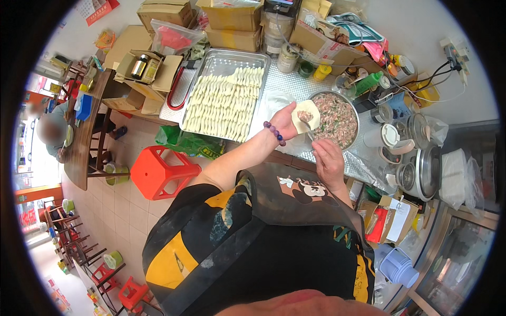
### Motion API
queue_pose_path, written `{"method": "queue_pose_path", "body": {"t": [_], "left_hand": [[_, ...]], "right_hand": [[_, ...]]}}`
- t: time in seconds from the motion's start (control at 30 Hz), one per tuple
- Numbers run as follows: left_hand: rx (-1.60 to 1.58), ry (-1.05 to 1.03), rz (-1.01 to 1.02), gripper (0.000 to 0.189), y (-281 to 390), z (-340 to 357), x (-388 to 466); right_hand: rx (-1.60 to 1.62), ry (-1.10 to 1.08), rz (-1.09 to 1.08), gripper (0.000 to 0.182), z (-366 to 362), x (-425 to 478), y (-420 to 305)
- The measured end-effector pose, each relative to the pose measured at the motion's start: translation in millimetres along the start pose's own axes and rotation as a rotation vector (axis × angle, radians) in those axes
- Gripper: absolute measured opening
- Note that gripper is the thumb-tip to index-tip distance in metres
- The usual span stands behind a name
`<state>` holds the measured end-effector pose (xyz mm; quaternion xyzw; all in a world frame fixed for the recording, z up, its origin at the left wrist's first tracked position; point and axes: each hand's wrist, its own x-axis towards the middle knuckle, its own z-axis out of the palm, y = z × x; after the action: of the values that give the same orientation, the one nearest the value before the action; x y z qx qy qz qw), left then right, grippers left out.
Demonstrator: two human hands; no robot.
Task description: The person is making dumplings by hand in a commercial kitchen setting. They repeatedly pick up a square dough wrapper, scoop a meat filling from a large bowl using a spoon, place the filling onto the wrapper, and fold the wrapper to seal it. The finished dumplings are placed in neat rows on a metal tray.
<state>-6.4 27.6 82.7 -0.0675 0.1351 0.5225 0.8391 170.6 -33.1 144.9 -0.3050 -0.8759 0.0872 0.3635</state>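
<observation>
A round dough wrapper (299, 125) lies across the palm and fingers of my left hand (285, 121), which wears a beaded bracelet. On the wrapper sits a small lump of minced filling (305, 115). My right hand (329, 160) grips the handle of a metal spoon (309, 133), whose tip touches the filling. Just behind and right of the wrapper stands a metal bowl (358, 125) of minced meat with green bits (336, 116). Farther left, a metal tray (265, 67) holds rows of folded dumplings (225, 103).
Jars (287, 58) and cardboard boxes (233, 39) line the back of the counter. Containers and a lidded pot (427, 172) stand at the right. A red plastic stool (152, 172) is on the floor at left. A person (57, 128) sits at a wooden table (85, 142) beyond.
</observation>
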Motion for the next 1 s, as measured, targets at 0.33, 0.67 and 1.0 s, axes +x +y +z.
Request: {"method": "queue_pose_path", "body": {"t": [0.33,0.67,1.0], "left_hand": [[0.015,-0.187,-0.154,0.045,-5,-8,-6],[0.226,-0.164,-0.256,0.043,-16,-13,-7],[0.243,-0.04,-0.175,0.042,-15,-37,3]], "right_hand": [[0.578,0.159,0.667,0.014,4,-19,11],[0.807,0.341,0.889,0.023,3,-30,32],[0.45,0.374,0.707,0.017,8,-36,33]]}}
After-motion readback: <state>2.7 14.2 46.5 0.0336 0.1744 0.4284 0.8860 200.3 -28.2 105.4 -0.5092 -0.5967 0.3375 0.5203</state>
